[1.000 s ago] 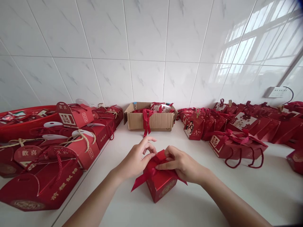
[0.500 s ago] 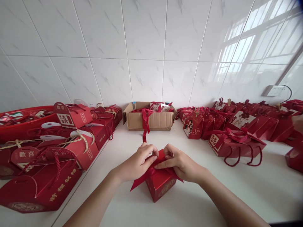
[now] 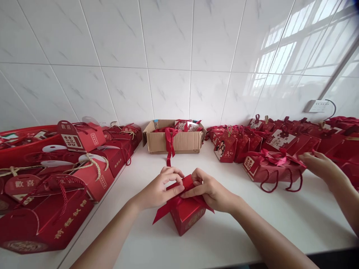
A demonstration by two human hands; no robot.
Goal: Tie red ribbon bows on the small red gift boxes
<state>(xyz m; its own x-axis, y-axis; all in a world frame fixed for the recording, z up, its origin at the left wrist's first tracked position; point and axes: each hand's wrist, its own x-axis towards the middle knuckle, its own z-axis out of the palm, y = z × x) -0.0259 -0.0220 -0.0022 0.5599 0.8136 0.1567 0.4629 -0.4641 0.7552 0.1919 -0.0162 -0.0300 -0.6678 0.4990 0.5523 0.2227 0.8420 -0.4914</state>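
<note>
A small red gift box (image 3: 188,220) stands on the white table in front of me, with a red ribbon (image 3: 162,212) over its top and its tails hanging to both sides. My left hand (image 3: 164,186) is at the box's upper left, thumb and curled fingers closed on the ribbon. From the right, my right hand (image 3: 211,191) pinches the same ribbon, its index finger laid near the knot. The knot itself is partly covered by my fingers.
Behind stands a cardboard box (image 3: 182,144) with ribbon hanging over its front. Red gift boxes (image 3: 67,218) are heaped left near a red basin (image 3: 17,153); more bags (image 3: 226,149) line the right. Another person's hand (image 3: 319,166) touches a ribboned box (image 3: 269,172) there.
The other person's hand and forearm have come in from the right, to the ribboned box. My left fingers have shifted slightly at the ribbon; the view has turned a little right.
</note>
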